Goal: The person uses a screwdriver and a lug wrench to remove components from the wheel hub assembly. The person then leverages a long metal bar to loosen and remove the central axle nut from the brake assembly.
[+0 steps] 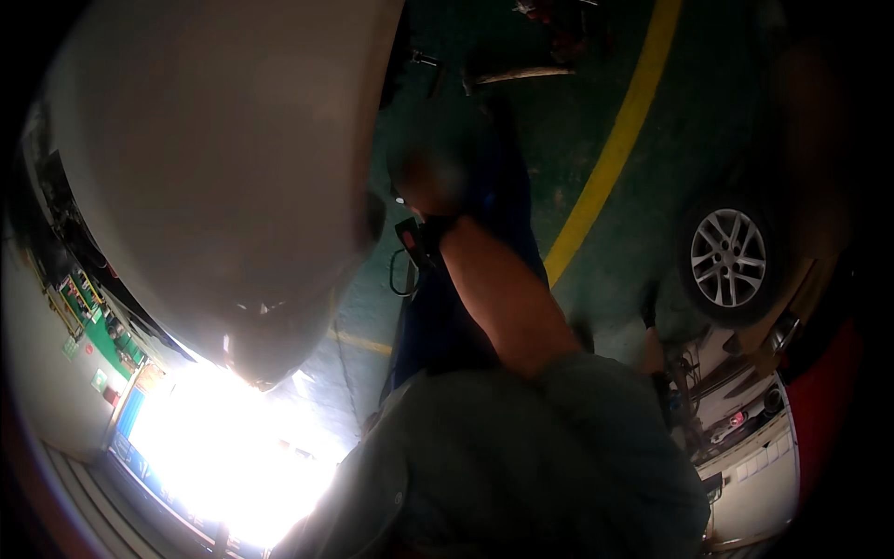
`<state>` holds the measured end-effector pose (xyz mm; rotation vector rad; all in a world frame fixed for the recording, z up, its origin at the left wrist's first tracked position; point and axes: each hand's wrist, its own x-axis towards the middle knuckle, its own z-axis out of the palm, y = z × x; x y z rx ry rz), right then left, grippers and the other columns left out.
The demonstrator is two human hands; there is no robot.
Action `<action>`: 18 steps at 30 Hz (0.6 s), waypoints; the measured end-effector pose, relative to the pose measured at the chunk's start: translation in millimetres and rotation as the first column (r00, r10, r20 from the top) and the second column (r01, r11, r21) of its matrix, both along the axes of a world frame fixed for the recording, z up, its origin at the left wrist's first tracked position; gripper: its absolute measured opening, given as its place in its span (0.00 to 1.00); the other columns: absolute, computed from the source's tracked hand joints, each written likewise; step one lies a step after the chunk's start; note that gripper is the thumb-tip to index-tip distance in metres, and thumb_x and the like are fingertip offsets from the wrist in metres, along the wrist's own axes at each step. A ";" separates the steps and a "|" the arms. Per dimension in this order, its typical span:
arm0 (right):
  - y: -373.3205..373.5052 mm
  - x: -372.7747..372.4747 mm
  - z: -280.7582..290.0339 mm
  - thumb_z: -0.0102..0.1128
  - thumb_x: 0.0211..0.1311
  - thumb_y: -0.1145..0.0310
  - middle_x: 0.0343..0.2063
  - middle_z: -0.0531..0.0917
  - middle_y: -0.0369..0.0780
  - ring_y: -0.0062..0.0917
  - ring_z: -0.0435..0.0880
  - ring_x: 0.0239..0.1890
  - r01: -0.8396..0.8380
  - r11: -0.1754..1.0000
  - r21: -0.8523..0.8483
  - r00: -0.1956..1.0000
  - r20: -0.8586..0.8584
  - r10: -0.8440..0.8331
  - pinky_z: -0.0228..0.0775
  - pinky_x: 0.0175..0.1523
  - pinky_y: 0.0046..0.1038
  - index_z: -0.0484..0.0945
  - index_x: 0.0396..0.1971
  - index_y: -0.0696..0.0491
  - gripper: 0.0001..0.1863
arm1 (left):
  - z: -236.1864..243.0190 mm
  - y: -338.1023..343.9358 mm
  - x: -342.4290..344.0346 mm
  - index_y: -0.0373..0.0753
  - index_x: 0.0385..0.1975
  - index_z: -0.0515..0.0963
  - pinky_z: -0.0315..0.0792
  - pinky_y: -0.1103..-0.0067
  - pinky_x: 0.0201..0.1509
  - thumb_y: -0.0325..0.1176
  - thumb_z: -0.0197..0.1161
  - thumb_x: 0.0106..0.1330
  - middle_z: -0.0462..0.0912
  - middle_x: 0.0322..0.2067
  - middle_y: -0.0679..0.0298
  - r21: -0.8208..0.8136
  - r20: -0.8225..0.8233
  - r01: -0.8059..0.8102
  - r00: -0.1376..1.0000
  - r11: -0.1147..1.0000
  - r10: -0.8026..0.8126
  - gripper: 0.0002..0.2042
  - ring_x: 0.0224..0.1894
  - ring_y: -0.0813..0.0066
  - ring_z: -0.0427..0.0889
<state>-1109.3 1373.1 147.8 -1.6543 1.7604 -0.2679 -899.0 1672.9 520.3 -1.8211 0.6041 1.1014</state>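
One bare forearm (507,303) reaches up from a rolled grey-green sleeve; it appears to be my right arm. My right hand (430,184) is dark and smeared by motion, close to the edge of a large pale car body panel (233,158). Its fingers cannot be made out, nor can anything they may hold. Around the wrist is a black band with a small box-like device (410,238) and a looped cord (399,279). Below the arm show dark blue trousers (447,321). My left hand is not in view.
A wheel with a silver spoked rim (729,256) stands at the right, near tools and parts on a bench (736,419). A yellow line (610,154) crosses the green floor (577,121). A long bar-like object (521,74) lies far ahead. Bright light floods the lower left.
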 end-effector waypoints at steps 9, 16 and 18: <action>-20.1 -15.2 25.6 0.59 0.47 0.74 0.07 0.66 0.39 0.34 0.69 0.13 0.102 0.962 -0.254 0.979 0.198 -0.051 0.60 0.23 0.39 0.63 0.04 0.49 0.18 | -6.7 -6.8 5.8 0.36 0.39 0.78 0.74 0.61 0.49 0.43 0.61 0.60 0.81 0.41 0.45 -0.006 -0.008 0.012 1.000 1.000 -0.012 0.16 0.49 0.47 0.78; -15.8 -11.8 17.6 0.56 0.51 0.71 0.12 0.74 0.40 0.34 0.77 0.19 0.167 0.980 0.108 0.964 0.190 -0.186 0.68 0.31 0.41 0.75 0.09 0.50 0.12 | -19.6 -1.8 0.9 0.36 0.39 0.78 0.74 0.61 0.49 0.43 0.61 0.59 0.81 0.41 0.45 -0.050 -0.003 -0.002 1.000 0.999 0.001 0.17 0.50 0.47 0.78; -19.9 -15.4 25.6 0.56 0.52 0.70 0.22 0.83 0.43 0.38 0.84 0.28 -0.110 0.992 0.069 0.993 0.057 0.106 0.74 0.38 0.37 0.83 0.17 0.51 0.09 | -18.5 8.0 -3.9 0.36 0.39 0.78 0.74 0.61 0.49 0.43 0.61 0.59 0.81 0.41 0.45 -0.077 0.000 -0.025 1.000 0.997 0.025 0.17 0.50 0.47 0.78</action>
